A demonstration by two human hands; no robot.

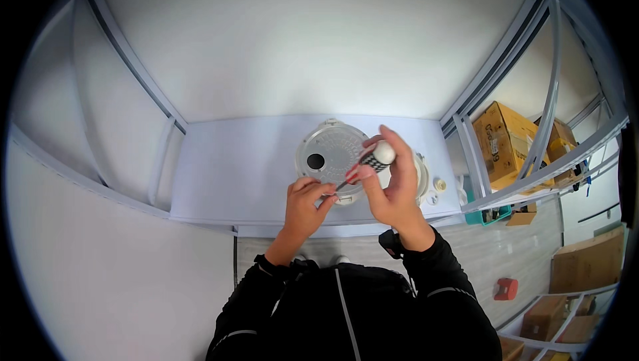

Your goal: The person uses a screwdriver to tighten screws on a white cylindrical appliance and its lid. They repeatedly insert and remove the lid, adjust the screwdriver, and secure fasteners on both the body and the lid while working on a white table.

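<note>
On the white table [229, 168] lies a round, pale grey appliance part [341, 142], like a lid, with a black circular spot on its left side and small tabs at its rim. My right hand [397, 198] is closed around the handle of a screwdriver [367, 163], white at the end with a checkered and red grip. Its shaft slants down to the left, toward the near edge of the round part. There my left hand [304, 206] pinches with thumb and fingers beside the screwdriver's tip. Whatever lies between those fingertips is too small to make out.
Right of the lid-like part, partly behind my right hand, sits another white round piece [423, 178]. Small round yellowish and white items [439, 184] lie beside it. Metal frame posts flank the table. At the right are cardboard boxes [504, 140], a teal bin [475, 218] and a red stool [506, 289].
</note>
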